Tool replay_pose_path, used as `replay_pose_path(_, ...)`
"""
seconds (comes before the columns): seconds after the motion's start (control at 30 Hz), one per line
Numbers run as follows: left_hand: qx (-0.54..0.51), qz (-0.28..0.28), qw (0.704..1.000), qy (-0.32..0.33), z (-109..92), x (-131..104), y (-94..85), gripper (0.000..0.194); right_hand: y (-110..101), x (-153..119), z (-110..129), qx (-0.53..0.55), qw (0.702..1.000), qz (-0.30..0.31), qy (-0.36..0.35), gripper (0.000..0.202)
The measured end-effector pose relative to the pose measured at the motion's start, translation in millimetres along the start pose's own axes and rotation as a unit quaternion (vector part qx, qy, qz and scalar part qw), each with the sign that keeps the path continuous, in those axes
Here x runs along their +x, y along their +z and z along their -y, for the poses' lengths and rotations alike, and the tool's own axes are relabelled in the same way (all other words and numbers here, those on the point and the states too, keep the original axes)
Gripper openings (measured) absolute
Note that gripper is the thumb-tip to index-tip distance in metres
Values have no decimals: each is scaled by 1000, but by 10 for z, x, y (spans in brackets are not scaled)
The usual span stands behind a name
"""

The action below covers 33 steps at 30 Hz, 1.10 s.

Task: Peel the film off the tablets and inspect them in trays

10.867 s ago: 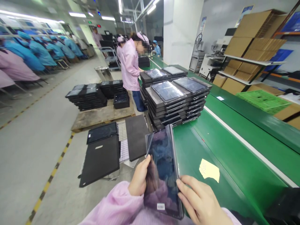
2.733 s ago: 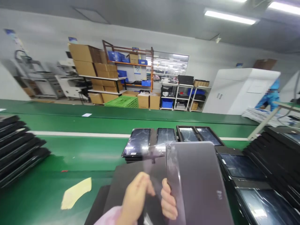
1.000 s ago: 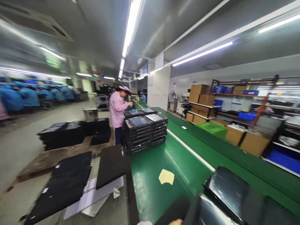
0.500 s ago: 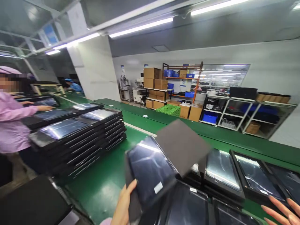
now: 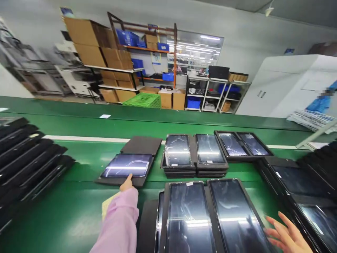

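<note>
Since half a second ago, we have laid the black glass-fronted tablet in its tray on the green bench. Left hand fingertip touches its near edge, holding nothing; right hand hovers spread wide, empty. We judge that squaring it flat alongside the neighbouring stack of black tablet trays finishes the placement well.

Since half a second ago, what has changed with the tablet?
The tablet, then held up in the left hand, now lies flat on the green belt, fingertip at its near edge. The right hand still hovers open, holding nothing.

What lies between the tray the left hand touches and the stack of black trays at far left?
In the head view, only bare green belt lies between the tablet tray under the left hand and the black tray stack.
</note>
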<state>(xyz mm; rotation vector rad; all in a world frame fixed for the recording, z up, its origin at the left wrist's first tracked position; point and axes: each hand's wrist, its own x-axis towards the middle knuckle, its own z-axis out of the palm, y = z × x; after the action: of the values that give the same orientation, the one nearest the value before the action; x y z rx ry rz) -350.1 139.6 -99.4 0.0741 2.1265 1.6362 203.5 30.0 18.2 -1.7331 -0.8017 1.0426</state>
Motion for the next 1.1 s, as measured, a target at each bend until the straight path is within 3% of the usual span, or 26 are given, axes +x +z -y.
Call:
replay_pose_path(0.07,34,41,998,44,34,-64,-1,26,58,-82,-38,-18,1000,4,-3,97)
replay_pose_path(0.23,71,88,986,120,26,-432,-243,64,263,-34,-259,-89,994,34,-48,72)
replay_pose_path(0.33,90,212,958,170,145,-887,-580,54,404,-17,-359,-175,977,77,-99,63)
replay_pose_path(0.37,105,265,940,189,213,-1070,-708,49,436,-22,-380,-198,970,86,-112,60)
replay_pose_path(0.43,145,375,872,278,377,-1447,-953,40,464,-34,-410,-220,963,91,-129,55)
replay_pose_path(0.53,212,472,722,459,632,-1932,-1220,32,416,-44,-447,-176,973,88,-117,52)
replay_pose_path(0.63,310,462,595,580,809,-2227,-1345,55,333,-51,-494,-121,985,86,-92,50)
replay_pose_path(0.7,360,426,547,624,863,-2311,-1376,73,296,-62,-526,-98,988,82,-86,48)
replay_pose_path(0.77,375,402,521,653,876,-2322,-1391,74,277,-79,-554,-67,991,76,-84,47)
replay_pose_path(0.97,301,379,471,737,834,-2174,-1396,19,178,-147,-649,52,995,21,-85,47)
replay_pose_path(1.1,245,386,448,768,815,-2119,-1363,6,68,-220,-712,110,990,-25,-80,45)
